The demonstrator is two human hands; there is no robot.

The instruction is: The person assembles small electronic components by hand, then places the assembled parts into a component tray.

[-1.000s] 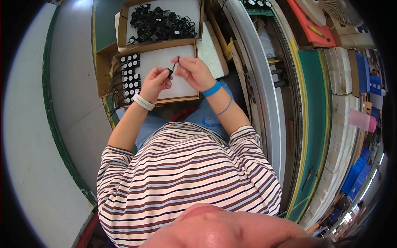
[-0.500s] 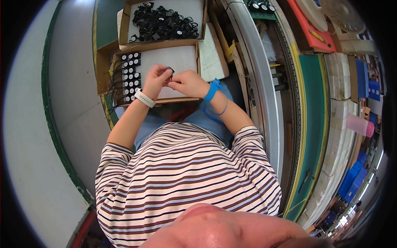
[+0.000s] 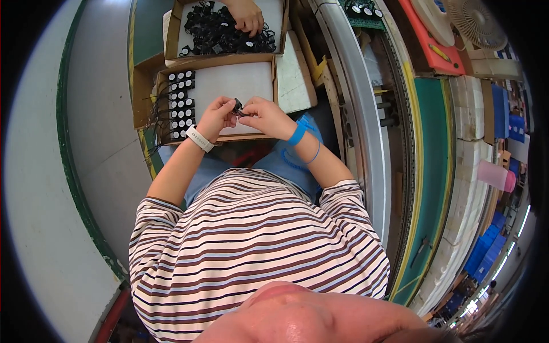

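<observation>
Over the near cardboard box (image 3: 273,86), my left hand (image 3: 215,119) pinches a small black wired part (image 3: 238,107) between thumb and fingertips. My right hand (image 3: 267,118) grips the same part from the other side, its fingers closed at the thin black wire; the exact hold is too small to make out. Along the box's left side lie several similar black parts (image 3: 182,105) in neat rows, each with a round white face, their wires trailing left. White sheet (image 3: 229,80) lines the box.
A far box (image 3: 171,28) holds a tangled heap of black wired parts (image 3: 211,31); another person's hand (image 3: 247,17) reaches into it. A metal rail (image 3: 366,108) runs along my right, with a green surface (image 3: 432,171) and a fan (image 3: 477,23) beyond.
Another person's hand has come into the far box from above. My hands have turned the black part so more of it shows, and my right hand has shifted slightly right.
</observation>
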